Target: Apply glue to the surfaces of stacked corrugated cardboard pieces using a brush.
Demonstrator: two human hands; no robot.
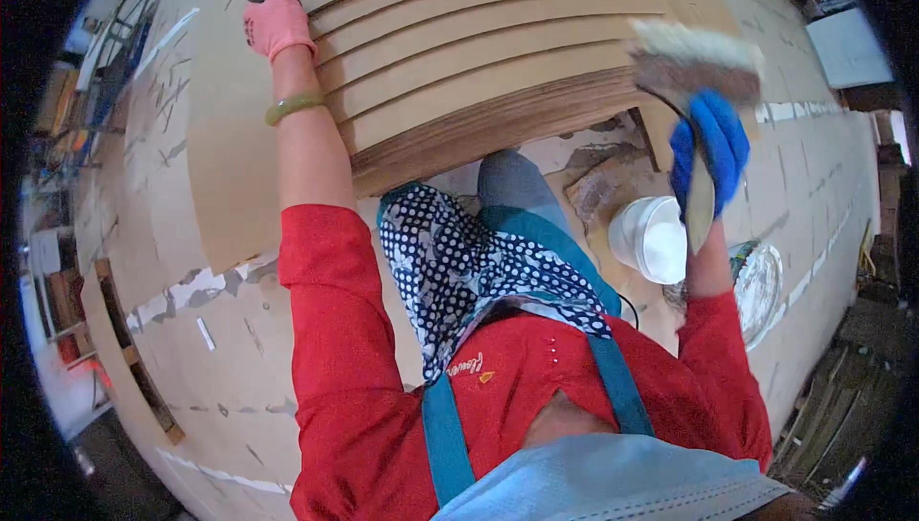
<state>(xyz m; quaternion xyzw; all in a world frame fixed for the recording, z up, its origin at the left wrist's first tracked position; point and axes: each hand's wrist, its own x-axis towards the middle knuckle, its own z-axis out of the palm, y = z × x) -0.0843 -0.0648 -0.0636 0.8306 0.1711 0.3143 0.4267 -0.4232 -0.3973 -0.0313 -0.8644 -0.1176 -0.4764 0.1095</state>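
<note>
My right hand (710, 152), in a blue glove, is closed round the handle of a wide flat brush (697, 66) with pale bristles. The brush is raised at the right end of a row of brown wooden strips (469, 42), slightly blurred. Whether its bristles touch the wood I cannot tell. My left hand (278, 21), in a pink glove with dark fingertips, is at the left ends of the strips. Its fingers are curled against them, partly hidden from view. The strips lie side by side with dark gaps between them.
An open white bucket (651, 238) stands below the brush, near my right forearm. Beside it is a round, shiny container (757, 286). Cardboard sheeting (225, 167) lies left of the strips. Timber (838, 416) is piled at the right rim, and a white box-like thing (849, 49) stands at far right.
</note>
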